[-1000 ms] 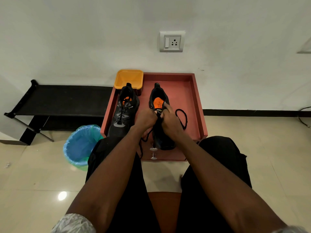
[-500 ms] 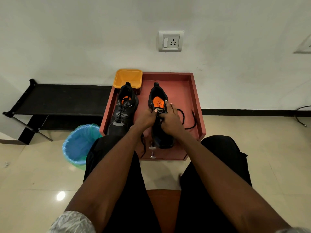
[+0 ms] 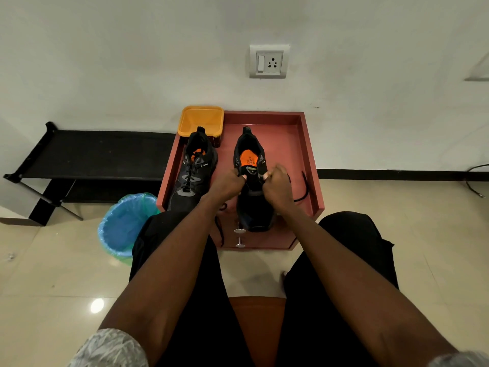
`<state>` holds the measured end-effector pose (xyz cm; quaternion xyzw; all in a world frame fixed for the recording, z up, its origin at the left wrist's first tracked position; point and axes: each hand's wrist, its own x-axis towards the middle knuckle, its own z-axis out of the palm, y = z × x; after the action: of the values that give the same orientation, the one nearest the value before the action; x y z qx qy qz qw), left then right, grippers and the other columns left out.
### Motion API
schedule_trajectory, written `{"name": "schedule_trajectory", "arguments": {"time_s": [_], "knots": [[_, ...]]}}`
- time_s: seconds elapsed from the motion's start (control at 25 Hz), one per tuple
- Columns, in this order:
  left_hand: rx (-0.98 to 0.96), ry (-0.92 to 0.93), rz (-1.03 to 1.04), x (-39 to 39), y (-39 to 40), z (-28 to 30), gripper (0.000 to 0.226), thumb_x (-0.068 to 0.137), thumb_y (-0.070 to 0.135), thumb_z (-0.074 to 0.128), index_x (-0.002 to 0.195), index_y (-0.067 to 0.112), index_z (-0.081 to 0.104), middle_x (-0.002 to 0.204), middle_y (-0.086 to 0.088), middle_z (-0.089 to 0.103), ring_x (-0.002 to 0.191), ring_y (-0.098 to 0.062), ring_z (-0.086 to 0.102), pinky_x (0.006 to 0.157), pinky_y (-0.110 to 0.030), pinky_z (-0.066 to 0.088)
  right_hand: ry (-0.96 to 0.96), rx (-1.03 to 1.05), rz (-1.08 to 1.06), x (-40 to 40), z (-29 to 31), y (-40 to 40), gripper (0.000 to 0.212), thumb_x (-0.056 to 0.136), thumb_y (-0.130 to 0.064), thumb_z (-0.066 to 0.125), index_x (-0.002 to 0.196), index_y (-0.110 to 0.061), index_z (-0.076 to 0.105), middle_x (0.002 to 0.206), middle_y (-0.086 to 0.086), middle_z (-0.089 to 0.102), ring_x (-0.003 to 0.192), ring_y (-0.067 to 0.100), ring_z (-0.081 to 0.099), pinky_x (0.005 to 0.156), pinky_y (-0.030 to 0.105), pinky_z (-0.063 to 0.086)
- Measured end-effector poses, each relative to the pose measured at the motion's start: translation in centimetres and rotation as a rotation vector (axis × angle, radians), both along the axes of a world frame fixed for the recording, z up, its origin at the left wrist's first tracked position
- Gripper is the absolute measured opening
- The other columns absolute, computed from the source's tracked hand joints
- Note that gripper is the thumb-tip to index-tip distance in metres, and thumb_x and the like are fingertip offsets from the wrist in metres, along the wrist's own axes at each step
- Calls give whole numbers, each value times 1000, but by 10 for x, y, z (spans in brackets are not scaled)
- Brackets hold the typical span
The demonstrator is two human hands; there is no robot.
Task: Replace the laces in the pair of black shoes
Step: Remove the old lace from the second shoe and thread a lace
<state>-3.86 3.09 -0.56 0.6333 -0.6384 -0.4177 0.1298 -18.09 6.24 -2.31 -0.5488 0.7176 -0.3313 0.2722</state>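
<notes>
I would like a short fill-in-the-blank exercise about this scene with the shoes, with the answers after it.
1. Both hands work on the right shoe, which stands on a ____ tray.
2. The container behind the left shoe is ____.
3. The bin on the floor has a ____ liner.

Answers: red; orange; blue

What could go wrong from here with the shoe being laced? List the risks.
1. Both hands, left hand and right hand, are pulling lace at the right black shoe with the orange insole; uneven tension may leave unequal ends.
2. The loose black lace end lies near the red wooden tray's rim and might snag.
3. The small metal pins by the toe could get knocked off.
</notes>
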Motion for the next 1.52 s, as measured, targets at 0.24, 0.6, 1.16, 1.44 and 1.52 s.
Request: {"name": "schedule_trajectory", "arguments": {"time_s": [0.24, 0.6, 1.16, 1.44, 1.52], "knots": [[33, 70, 21, -1, 4, -1, 29, 104, 28, 41, 120, 8, 55, 74, -7, 60, 51, -14, 49, 47, -24, 38, -559, 143, -430, -1, 14, -3, 20, 92, 2, 42, 77, -5, 54, 83, 13, 58, 64, 16, 48, 49, 22, 37], [10, 24, -6, -3, 2, 2, 31, 104, 25, 37, 107, 3, 58, 76, -13, 60, 47, -18, 50, 41, -22, 38, 517, -24, 472, 4, -2, 5, 29, 95, -8, 53, 122, -2, 63, 164, 15, 15, 149, 37, 10, 117, 53, 29], [30, 9, -10, 1, 2, -1, 31, 105, 32, 37, 125, 13, 53, 71, -6, 63, 50, -13, 48, 45, -22, 37, -687, 160, -499, -37, 26, 0, 36, 95, -4, 47, 129, 4, 54, 106, 17, 62, 97, 34, 65, 89, 48, 56], [-6, 45, -7, -4, 5, 2, 31, 105, 28, 39, 109, 3, 58, 80, -13, 63, 44, -14, 50, 37, -20, 39, 541, -29, 412, 0, 2, 4, 28, 93, -13, 55, 118, -15, 67, 166, 11, 10, 151, 35, 5, 119, 57, 18], [-16, 13, -16, -4, 4, 1, 32, 105, 30, 38, 109, 5, 57, 83, -13, 64, 46, -15, 51, 39, -21, 39, 558, -40, 438, 0, -6, 7, 24, 96, -12, 53, 115, -5, 65, 164, 15, 13, 146, 38, 22, 113, 57, 31]]}}
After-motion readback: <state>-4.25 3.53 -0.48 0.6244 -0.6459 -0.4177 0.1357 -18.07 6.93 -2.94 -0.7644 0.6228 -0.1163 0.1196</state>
